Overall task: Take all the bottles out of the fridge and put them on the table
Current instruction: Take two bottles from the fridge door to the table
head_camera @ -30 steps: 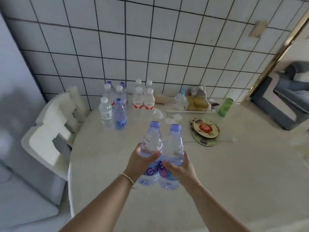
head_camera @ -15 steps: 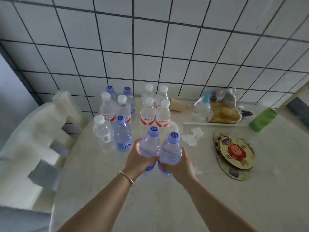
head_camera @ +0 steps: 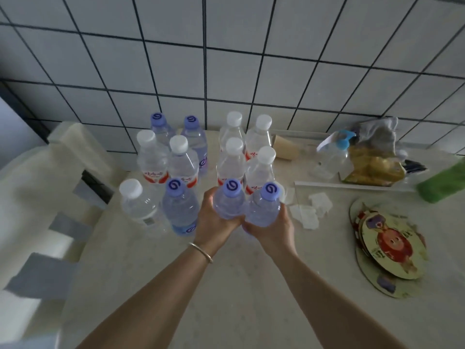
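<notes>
Table (head_camera: 226, 285) nearer now; hands (head_camera: 246, 222) have lowered two bottles (head_camera: 249, 207).

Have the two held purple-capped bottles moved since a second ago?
Yes. The two held bottles went forward, now right up against the standing white-capped bottles.

A home kitchen or dining corner: a white tiled wall (head_camera: 251, 59) with dark grout across the top of the frame, a pale bench (head_camera: 239, 285) below it, cartoon-printed placemats (head_camera: 392, 250) at right.
</notes>
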